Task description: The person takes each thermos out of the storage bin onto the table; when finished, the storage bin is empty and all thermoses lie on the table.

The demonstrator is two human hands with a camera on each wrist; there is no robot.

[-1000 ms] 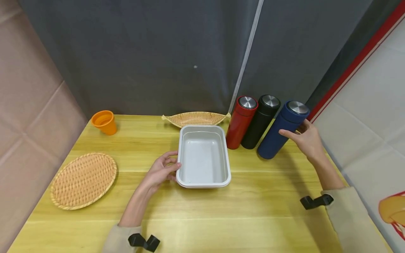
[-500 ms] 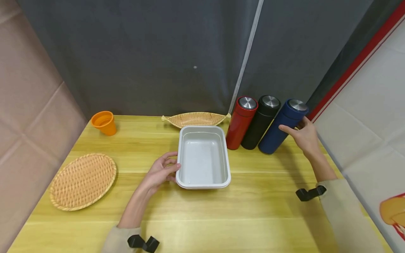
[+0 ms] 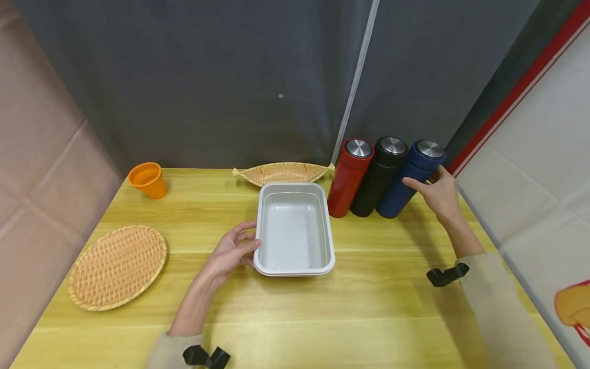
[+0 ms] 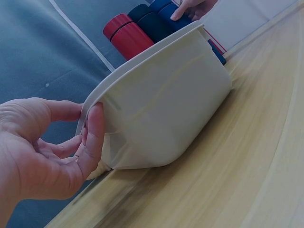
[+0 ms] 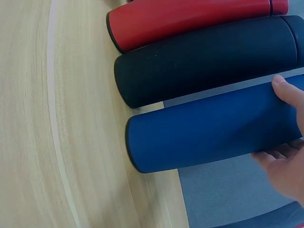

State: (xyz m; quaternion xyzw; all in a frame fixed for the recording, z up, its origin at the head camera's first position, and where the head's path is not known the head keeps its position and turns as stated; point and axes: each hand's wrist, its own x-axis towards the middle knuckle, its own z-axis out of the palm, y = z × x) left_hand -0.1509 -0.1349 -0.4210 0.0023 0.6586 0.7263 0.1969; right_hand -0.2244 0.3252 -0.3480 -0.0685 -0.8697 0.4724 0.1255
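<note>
My right hand [image 3: 438, 194] grips the upper body of a blue thermos flask [image 3: 406, 179] from its right side. In the right wrist view the thumb and fingers go round the blue flask [image 5: 204, 128], which has a narrow gap to the black flask [image 5: 209, 59]. A red flask [image 3: 349, 179] stands on the other side of the black one, all three upright with steel-topped lids. With my left hand [image 3: 231, 250] I pinch the left rim of a light grey rectangular tub [image 3: 295, 230]. The left wrist view shows the thumb and a finger at that rim [image 4: 88, 104].
Behind the tub lies a boat-shaped wicker basket [image 3: 286, 173]. An oval woven tray [image 3: 117, 269] is at the table's left, with an orange cup [image 3: 148, 180] behind it. A dark curtain [image 3: 207, 87] closes off the back and a white wall [image 3: 539, 189] the right.
My right hand has moved the blue flask back and slightly left, nearer the black flask. My left hand keeps its hold on the tub's rim.
</note>
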